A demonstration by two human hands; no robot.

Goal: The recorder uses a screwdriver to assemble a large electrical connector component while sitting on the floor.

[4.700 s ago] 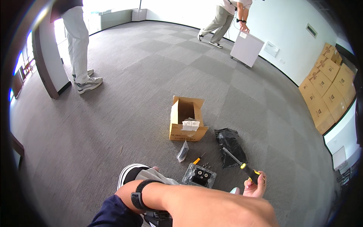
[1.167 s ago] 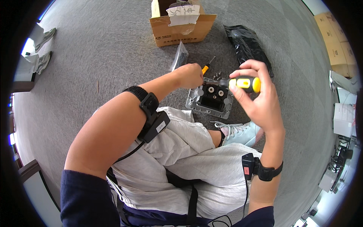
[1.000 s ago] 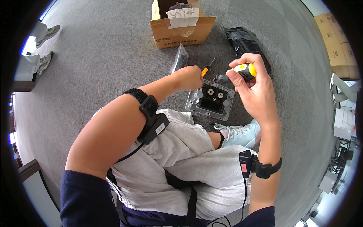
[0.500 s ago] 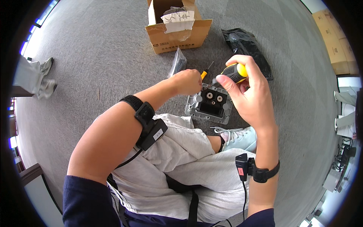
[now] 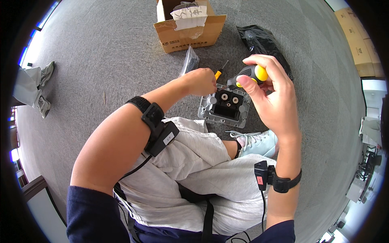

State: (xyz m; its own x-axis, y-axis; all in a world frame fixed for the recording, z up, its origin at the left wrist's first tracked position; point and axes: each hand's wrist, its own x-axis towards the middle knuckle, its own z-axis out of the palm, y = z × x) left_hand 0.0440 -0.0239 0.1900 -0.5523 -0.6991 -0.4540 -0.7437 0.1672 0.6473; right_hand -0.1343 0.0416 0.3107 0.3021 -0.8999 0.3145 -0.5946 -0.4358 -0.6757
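A yellow and black screwdriver slants over the far edge of a grey metal housing on the floor. My right hand holds its handle between thumb and fingers. The shaft points down left toward my left hand, which is closed at the housing's far left corner. What its fingertips pinch, if anything, is hidden. The housing has a black recess with two round metal fittings. Just beyond my left hand a second, yellow-handled screwdriver lies on the carpet, partly covered by the hand.
Beyond my hands stand an open cardboard box and a clear plastic bag with dark contents. A black plastic package lies at the far right. My shoe is close to the housing. Another person's feet are at the left.
My right fingers have loosened and straightened somewhat around the handle, which has turned slightly. My left hand stays at the housing corner. The other person's feet at the left have shifted.
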